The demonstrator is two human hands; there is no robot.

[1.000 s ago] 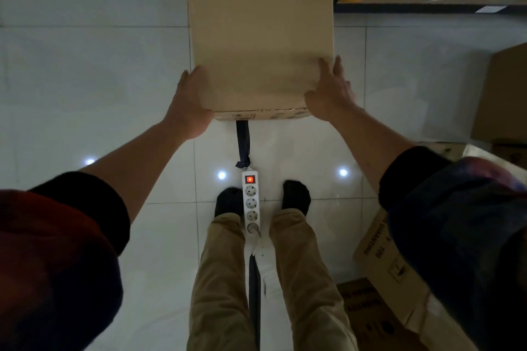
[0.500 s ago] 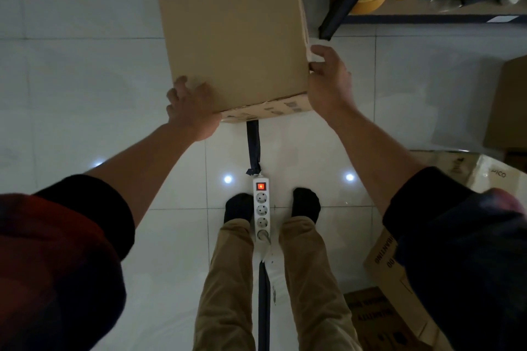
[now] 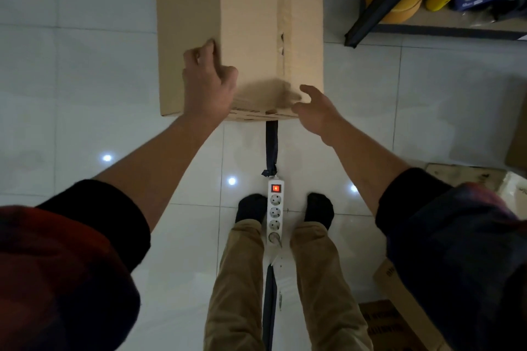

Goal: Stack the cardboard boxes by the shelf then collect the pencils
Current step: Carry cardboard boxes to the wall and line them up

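Cardboard box (image 3: 245, 23) stood tall on tiled floor (image 3: 71, 94), near edge gripped by left hand (image 3: 208, 85), right hand (image 3: 313, 111) held loose-fingered beside lower corner, shelf (image 3: 445, 28) just right.

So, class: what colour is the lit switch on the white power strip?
Red, glowing, on the white power strip; head view.

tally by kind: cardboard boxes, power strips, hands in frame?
Cardboard boxes: 3, the tall box under the left hand and right hand, a printed box, a box at the right edge
Power strips: 1
Hands: 2
Total: 6
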